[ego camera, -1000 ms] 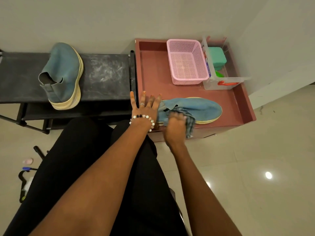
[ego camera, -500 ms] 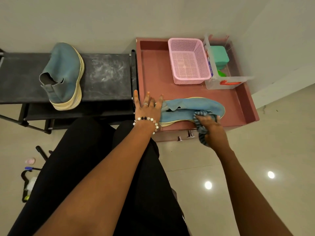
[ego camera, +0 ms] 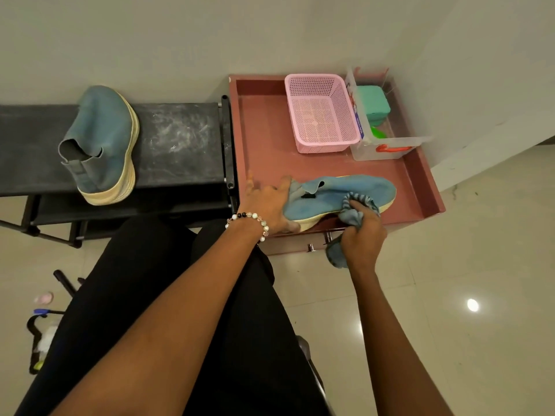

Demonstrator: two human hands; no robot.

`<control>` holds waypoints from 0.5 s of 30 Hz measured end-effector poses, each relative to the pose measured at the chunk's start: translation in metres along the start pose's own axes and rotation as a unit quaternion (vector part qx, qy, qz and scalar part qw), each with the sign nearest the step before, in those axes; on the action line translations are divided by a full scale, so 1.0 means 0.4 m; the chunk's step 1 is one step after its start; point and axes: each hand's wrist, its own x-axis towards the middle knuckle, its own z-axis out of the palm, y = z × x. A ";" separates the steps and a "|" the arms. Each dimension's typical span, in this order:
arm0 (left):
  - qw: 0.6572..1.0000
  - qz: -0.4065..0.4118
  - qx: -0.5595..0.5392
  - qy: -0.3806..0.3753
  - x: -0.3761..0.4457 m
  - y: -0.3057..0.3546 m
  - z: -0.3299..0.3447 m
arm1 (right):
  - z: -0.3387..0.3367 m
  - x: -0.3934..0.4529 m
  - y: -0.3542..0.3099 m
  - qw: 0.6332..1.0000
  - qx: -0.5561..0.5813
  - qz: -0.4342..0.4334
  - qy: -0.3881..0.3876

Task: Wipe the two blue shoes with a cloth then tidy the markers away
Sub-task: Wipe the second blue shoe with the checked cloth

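- Wiping of the first blue shoe (ego camera: pixel 339 193) is judged to be the step in hand; this shoe lies on its side at the near edge of the red tray-top cabinet (ego camera: pixel 264 157).
- Left hand (ego camera: pixel 265 202) is laid on the heel end of that shoe with fingers spread apart, bracing it; nothing is gripped.
- Right hand (ego camera: pixel 362 235) is closed around a bunched blue cloth (ego camera: pixel 356 210), which is pressed against the near side of the shoe at the sole edge.
- Second blue shoe (ego camera: pixel 103 142) stands on the black bench (ego camera: pixel 180 145) to the left, well apart from both hands; it is judged not yet to be attended to.
- Next move is judged to call for the cloth to be drawn along the remaining surface, and then for a reach left to the second shoe.
- Markers cannot be identified with certainty; small items on the floor at near left are too small to tell.
- Pink basket (ego camera: pixel 321 115) and clear container (ego camera: pixel 387 145) are noted at the far right of the tray.
- Printed label is seen on the container's side; its writing cannot be read. No brand is legible on either shoe.
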 end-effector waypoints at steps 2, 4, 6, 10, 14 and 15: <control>0.995 0.001 -0.096 -0.023 0.000 0.000 0.001 | -0.027 0.010 -0.015 0.997 0.065 0.000 0.029; 0.979 -0.011 -0.197 -0.053 -0.001 -0.001 -0.003 | -0.049 0.018 -0.020 0.995 0.099 -0.023 0.025; 0.970 -0.009 -0.229 -0.079 -0.003 0.001 -0.011 | -0.056 0.026 -0.017 0.994 0.072 -0.075 -0.027; 0.963 -0.040 -0.259 -0.061 -0.003 -0.002 -0.025 | -0.023 0.028 0.020 0.981 -0.038 -0.139 -0.126; 0.974 -0.046 -0.217 -0.045 -0.008 0.002 -0.026 | 0.012 0.006 0.052 0.976 -0.052 -0.104 -0.185; 0.980 -0.035 -0.191 -0.051 -0.008 0.004 -0.024 | 0.017 0.002 0.054 0.975 -0.056 -0.095 -0.194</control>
